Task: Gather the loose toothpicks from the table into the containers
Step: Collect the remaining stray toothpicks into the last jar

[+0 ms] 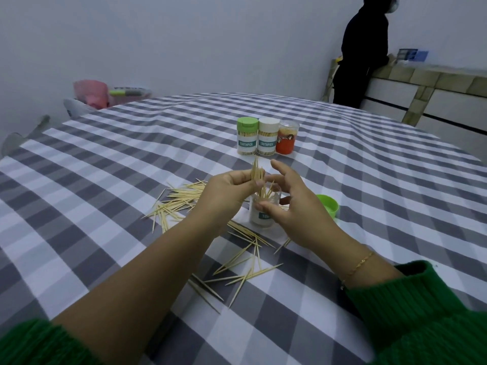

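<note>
Pinching a small upright bundle of pale wooden toothpicks (257, 172) between thumb and fingers, the left hand (228, 192) hovers just above the open clear plastic jar (263, 213) on the grey-and-white checked worktop (131, 164). The right hand (292, 206) is beside the jar with fingers spread and relaxed, holding nothing. Loose wooden toothpicks (245, 267) lie scattered left of and nearer than the jar, a green round lid (328, 204) sits to its right, and three closed toothpick jars (267, 137) stand farther away.
</note>
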A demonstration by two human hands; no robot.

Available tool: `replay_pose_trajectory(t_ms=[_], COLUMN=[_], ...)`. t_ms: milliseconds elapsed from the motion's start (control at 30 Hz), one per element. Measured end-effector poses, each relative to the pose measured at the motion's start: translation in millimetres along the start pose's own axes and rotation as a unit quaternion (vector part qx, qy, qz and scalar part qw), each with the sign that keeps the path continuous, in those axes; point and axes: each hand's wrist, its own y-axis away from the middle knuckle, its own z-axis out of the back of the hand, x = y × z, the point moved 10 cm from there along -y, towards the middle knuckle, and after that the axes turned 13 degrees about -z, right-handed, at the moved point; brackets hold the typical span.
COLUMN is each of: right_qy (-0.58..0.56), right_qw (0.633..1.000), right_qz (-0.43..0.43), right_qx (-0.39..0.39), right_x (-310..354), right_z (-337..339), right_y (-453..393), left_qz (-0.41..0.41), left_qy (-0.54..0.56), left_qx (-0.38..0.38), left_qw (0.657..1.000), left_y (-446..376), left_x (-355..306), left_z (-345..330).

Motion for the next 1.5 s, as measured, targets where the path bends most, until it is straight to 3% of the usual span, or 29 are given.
replay_pose_trajectory(t_ms=[267, 467, 567, 667, 767, 933, 1067, 1233, 1367, 1500], right_qy=[0.036, -0.008, 0.115, 0.227, 0.261, 0.323, 0.354, 0.409, 0.397, 0.451], right_qw=[0.999, 0.996, 0.988, 0.958, 0.941, 0.925, 0.919, 0.906, 0.907, 0.883], right_qz=[-0.007, -0.053, -0.074, -0.093, -0.092, -0.032, -0.016, -0.03, -0.065, -0.063], right_qx=[0.009, 0.074, 0.076, 0.149, 0.193, 0.199, 0.17, 0.108, 0.126, 0.115], right_x=[2.4, -3.7, -16.0, -29.6, -31.9, -26.5, -26.9, -33.8, -40.6, -41.3], right_z=[-2.0, 16.5, 25.8, 11.6, 6.5, -4.1, -5.0, 8.9, 17.8, 23.5], right_y=[1.0, -2.7, -7.9, -2.4, 5.2, 7.2, 3.3, -5.6, -3.6, -1.1], left_qz=[-0.026, -0.038, -0.017, -0.008, -0.038, -0.05, -0.044, -0.044, -0.039, -0.035], left_qy=[-0.053, -0.122, -0.106, -0.153, -0.217, -0.226, -0.235, -0.245, -0.247, -0.249], left_qx=[-0.005, 0.032, 0.079, 0.152, 0.142, 0.073, 0.059, 0.059, 0.062, 0.062], left_qw=[0.998, 0.991, 0.991, 0.976, 0.965, 0.97, 0.969, 0.967, 0.966, 0.966], left_y=[-1.4, 0.3, 1.2, 7.1, 6.0, -1.8, -1.7, -2.3, -2.7, -3.5], left_x=[-1.0, -7.7, -6.3, 0.0, 0.9, -1.6, 2.6, 4.2, 5.7, 7.1], left_z=[4.6, 0.5, -4.2, -14.7, -12.1, 12.1, 21.3, 20.8, 22.1, 25.4])
